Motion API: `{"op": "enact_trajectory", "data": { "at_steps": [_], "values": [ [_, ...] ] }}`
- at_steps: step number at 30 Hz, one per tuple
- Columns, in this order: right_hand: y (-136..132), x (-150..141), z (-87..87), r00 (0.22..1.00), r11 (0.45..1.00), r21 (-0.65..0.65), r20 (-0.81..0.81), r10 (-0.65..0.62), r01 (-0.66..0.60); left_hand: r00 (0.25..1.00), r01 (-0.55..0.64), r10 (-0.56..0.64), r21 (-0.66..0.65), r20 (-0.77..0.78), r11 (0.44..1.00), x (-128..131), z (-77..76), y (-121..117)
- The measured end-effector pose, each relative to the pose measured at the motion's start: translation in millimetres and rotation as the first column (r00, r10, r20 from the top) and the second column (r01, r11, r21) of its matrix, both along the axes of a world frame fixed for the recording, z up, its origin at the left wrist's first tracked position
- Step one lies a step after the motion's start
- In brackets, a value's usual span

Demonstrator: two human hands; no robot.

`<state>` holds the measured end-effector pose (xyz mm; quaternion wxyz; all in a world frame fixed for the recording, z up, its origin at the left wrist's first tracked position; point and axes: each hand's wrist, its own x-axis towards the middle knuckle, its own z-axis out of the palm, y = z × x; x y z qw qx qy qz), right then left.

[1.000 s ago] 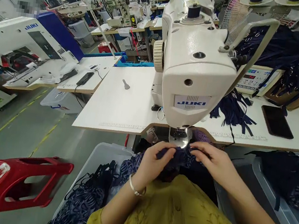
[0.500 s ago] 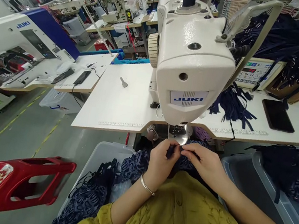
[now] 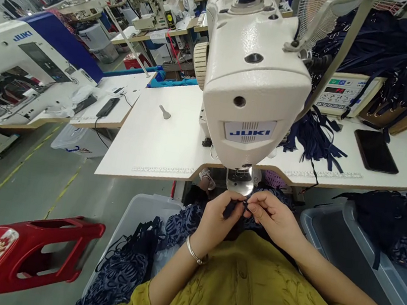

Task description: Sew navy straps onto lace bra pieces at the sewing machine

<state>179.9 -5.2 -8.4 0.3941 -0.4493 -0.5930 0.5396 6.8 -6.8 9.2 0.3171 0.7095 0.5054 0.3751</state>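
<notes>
A white JUKI sewing machine stands on the white table in front of me. Just below its needle plate, my left hand and my right hand meet, both pinching a small piece of dark navy fabric between their fingertips. More navy patterned cloth lies under my hands and in my lap. My left wrist wears a thin bangle.
A white bin of navy patterned pieces sits at my lower left, a grey bin with dark cloth at my right. Navy strips, a black phone and a control panel lie on the table. A red stool lies tipped on the floor.
My hands have come closer together and risen slightly toward the needle plate, pinching the navy piece more tightly. The view has shifted a little to the right.
</notes>
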Motion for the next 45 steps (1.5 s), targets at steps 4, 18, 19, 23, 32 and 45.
{"op": "enact_trajectory", "data": {
  "at_steps": [4, 18, 19, 23, 32, 45],
  "values": [
    [-0.9, 0.8, 3.4, 0.999, 0.999, 0.047, 0.043, -0.006, 0.004, 0.995, -0.082, 0.084, -0.025, 0.061, 0.996, 0.7, -3.2, -4.1],
    [-1.7, 4.1, 10.6, 0.981, 0.993, 0.021, 0.158, 0.113, -0.118, 0.986, 0.087, -0.037, 0.322, -0.160, 0.943, -1.4, -3.8, -9.5],
    [-0.9, 5.5, 12.8, 0.968, 0.990, 0.074, 0.233, 0.098, -0.118, 0.977, 0.105, -0.036, 0.330, -0.210, 0.938, -1.7, -3.2, -10.2],
    [1.2, 9.2, 16.2, 0.901, 0.928, 0.331, 0.434, 0.013, -0.173, 0.930, 0.142, -0.013, 0.326, -0.368, 0.935, -3.2, -3.2, -11.7],
    [1.6, 12.7, 12.8, 0.810, 0.839, 0.438, 0.587, 0.004, -0.322, 0.923, 0.214, -0.137, 0.183, -0.359, 0.959, -4.0, 0.4, -8.2],
    [2.7, 11.8, 16.3, 0.931, 0.987, 0.040, 0.342, 0.130, -0.153, 0.966, 0.260, -0.255, 0.180, -0.053, 0.949, -2.3, 9.6, -8.4]
  ]
}}
